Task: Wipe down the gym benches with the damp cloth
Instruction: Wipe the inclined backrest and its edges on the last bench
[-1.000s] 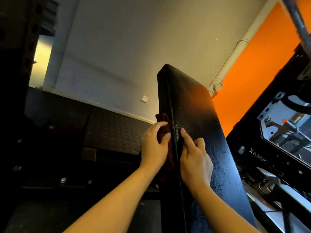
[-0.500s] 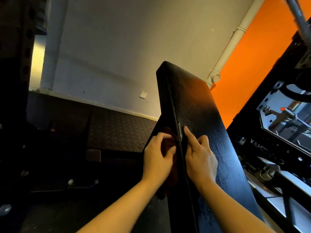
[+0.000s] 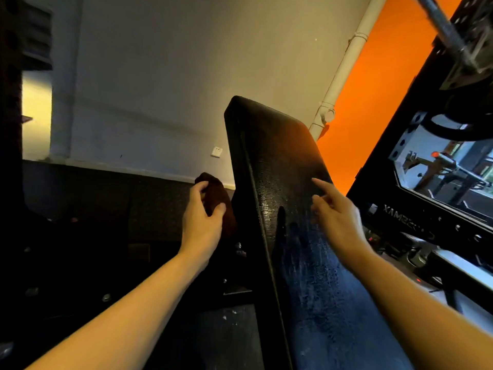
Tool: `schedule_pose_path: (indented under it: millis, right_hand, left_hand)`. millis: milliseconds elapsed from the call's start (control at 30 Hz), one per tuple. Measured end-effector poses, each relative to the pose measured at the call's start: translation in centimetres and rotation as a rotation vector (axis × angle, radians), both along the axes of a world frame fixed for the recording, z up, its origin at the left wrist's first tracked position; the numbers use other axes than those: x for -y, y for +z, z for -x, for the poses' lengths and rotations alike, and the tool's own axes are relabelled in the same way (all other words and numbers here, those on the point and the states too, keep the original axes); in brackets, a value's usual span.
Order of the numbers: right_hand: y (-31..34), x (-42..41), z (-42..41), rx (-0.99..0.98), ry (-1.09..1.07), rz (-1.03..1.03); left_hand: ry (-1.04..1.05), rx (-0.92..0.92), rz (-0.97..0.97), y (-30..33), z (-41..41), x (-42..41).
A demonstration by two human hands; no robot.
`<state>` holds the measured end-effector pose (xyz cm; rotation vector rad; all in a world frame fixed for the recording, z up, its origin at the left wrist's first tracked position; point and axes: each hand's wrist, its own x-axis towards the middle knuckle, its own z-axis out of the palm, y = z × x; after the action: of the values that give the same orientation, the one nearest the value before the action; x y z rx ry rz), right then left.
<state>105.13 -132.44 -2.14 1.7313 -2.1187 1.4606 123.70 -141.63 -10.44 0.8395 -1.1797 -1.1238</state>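
Two hands are working at one inclined black bench pad (image 3: 282,166), which is standing steeply tilted mid-frame. Left hand (image 3: 201,222) is hanging just left of the pad's side edge, fingers and thumb curling round a dark brown cloth (image 3: 217,194); cloth is bunching above and behind the fingers, close beside the pad, contact unclear. Right hand (image 3: 337,217) is hovering over the pad's right part, index finger stretching forward, other fingers loosely bending, holding nothing; touching or not, cannot tell. Pad surface is glistening with wet streaks below that hand. Black rack (image 3: 432,220) is standing right of the pad, white pipe (image 3: 338,73) behind it.
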Motion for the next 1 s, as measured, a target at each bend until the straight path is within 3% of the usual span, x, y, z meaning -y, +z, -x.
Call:
schedule_pose_path:
  millis: [100, 233, 433, 700, 1000]
  right_hand:
    - [2.4, 1.0, 1.7, -0.265, -0.089, -0.111]
    - [3.1, 4.1, 0.1, -0.356, 0.062, -0.192]
    - [2.5, 10.7, -2.4, -0.528, 0.198, -0.310]
    - [2.9, 17.1, -2.1, -0.633, 0.154, -0.268]
    - [5.6, 22.0, -1.5, -0.615, 0.146, -0.256]
  left_hand:
    - [-0.093, 0.111, 0.070, 0.2, 0.8, -0.4]
    - [-0.033, 0.227, 0.133, 0.6, 2.9, -0.5]
    - [0.066, 0.214, 0.162, 4.0, 3.6, 4.1]
    - [0.017, 0.265, 0.229, 2.3, 2.8, 4.6]
    - [0.169, 0.291, 0.247, 8.7, 3.9, 13.3]
